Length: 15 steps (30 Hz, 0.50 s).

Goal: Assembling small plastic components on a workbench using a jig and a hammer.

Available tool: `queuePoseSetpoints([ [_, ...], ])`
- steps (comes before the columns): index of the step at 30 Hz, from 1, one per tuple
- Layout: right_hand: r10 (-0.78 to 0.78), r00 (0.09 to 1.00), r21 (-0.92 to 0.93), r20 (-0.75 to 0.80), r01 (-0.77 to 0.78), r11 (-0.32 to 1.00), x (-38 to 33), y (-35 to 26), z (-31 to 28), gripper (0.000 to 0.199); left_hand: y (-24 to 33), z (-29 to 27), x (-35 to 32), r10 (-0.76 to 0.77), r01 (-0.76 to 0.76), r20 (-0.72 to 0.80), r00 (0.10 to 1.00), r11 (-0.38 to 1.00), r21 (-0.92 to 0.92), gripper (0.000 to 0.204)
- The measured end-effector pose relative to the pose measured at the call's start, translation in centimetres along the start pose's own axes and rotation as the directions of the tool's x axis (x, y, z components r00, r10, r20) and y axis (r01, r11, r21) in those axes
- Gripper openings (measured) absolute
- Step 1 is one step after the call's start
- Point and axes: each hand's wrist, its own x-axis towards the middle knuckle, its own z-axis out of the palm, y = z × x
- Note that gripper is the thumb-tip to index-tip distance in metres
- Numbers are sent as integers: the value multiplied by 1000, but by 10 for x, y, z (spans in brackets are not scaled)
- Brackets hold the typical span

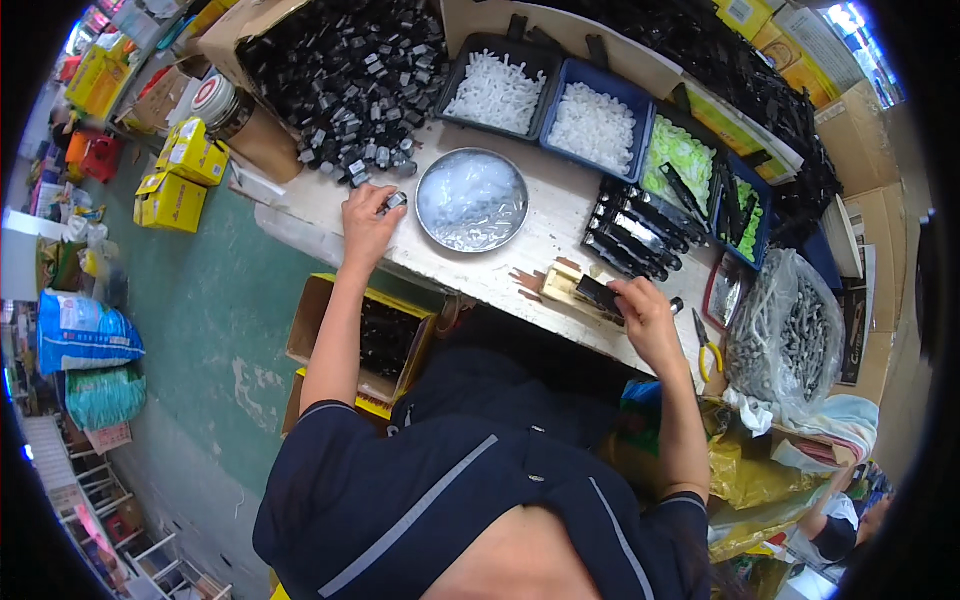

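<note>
Small black-and-silver part (394, 202) pinched at the pile's edge, flat black strip (598, 296) — gripped atop the wooden block (560, 284)

Black parts pile (350, 70); white clips in blue tray (640, 110); silver round dish (472, 200); yellow boxes (180, 175).

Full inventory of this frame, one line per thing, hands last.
Small black plastic parts: large heap, bench top left.
Round metal dish: one, silver, bench centre.
White clip trays: two, dark and blue, behind dish.
Long black bars: one row, right of dish.
Clear bag of grey parts: one, far right.
Yellow boxes: several, floor left.
Left hand: pinching a small black-and-silver part.
Right hand: holding a black bar on a wooden block.
</note>
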Motion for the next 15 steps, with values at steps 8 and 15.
queuePoseSetpoints([
  [8,-85,976,-261,-200,30,965,0,-7,39,14,4,-5,-7,63,-89,106,992,961,261,28],
  [15,-229,963,-284,-142,182,941,3,-31,35,31,-7,-21,7,-56,18,185,981,979,203,27],
])
